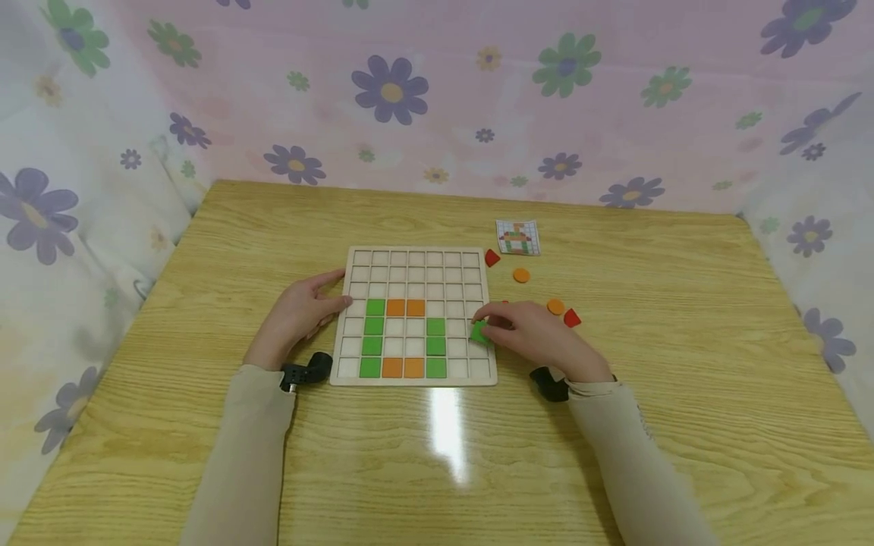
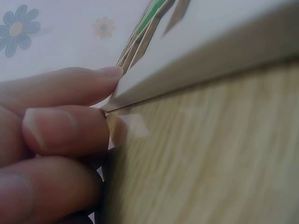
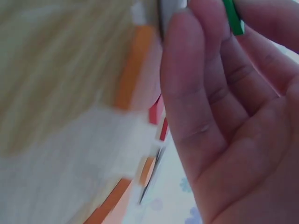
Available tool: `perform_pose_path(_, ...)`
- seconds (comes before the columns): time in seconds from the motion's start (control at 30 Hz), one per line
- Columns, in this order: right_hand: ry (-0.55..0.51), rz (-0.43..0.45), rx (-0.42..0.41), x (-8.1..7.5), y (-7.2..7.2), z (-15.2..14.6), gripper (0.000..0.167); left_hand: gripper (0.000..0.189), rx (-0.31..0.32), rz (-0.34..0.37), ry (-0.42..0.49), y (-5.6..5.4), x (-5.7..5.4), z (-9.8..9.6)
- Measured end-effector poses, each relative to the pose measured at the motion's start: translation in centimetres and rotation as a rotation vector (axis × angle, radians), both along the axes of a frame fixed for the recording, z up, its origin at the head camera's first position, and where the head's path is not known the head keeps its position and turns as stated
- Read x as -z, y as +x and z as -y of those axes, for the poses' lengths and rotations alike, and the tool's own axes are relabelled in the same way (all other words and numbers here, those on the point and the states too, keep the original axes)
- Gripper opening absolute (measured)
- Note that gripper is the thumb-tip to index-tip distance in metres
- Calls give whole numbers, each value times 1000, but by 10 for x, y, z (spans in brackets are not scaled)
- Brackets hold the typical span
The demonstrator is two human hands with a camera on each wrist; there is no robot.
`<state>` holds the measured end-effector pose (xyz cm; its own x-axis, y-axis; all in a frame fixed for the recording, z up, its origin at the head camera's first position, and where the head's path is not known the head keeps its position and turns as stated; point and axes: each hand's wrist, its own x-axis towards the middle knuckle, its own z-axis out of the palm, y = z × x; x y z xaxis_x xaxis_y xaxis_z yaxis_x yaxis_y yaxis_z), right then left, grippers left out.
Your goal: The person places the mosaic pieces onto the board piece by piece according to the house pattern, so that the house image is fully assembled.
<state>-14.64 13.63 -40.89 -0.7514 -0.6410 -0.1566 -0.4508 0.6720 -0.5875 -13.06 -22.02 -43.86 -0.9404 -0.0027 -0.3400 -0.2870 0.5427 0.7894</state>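
Observation:
A light wooden grid board point(image 1: 414, 382) lies flat on the table, with green tiles point(image 1: 373, 326) and orange tiles point(image 1: 414, 308) set in some of its squares. My left hand point(image 1: 296, 312) is at the board's left edge, its thumb and forefinger stretched out to the rim. In the left wrist view a fingertip point(image 2: 111, 72) rests on that edge. Between thumb and fingers, my right hand point(image 1: 529, 334) pinches a green square tile point(image 1: 480, 333) over the board's right side. Only a sliver of this green tile point(image 3: 235, 21) shows in the right wrist view.
Right of the board lie an orange disc point(image 1: 521, 275), another orange disc point(image 1: 556, 307) and red rounded-corner pieces point(image 1: 572, 318), one mostly hidden behind my right hand. A small pattern card point(image 1: 518, 237) sits behind them. A flowered curtain point(image 1: 437, 98) backs the table.

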Motion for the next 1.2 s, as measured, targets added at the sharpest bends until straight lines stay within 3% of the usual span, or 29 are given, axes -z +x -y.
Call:
perform_pose_path(0.33,12,30,-13,-4,-17,31,18,64,9,1,-34,-1,1,1)
perform_pose_path(0.7,30,32,-7,3,-35,52,19,62,6,-15,-14,0,2,2)
perform_pose_path(0.93,17,7,-3,1,-37,61,18,56,4,-22,17,-1,3,1)
perform_pose_path(1.2,23,8,57,3,-35,69,15,52,8,-32,4,0,3,1)
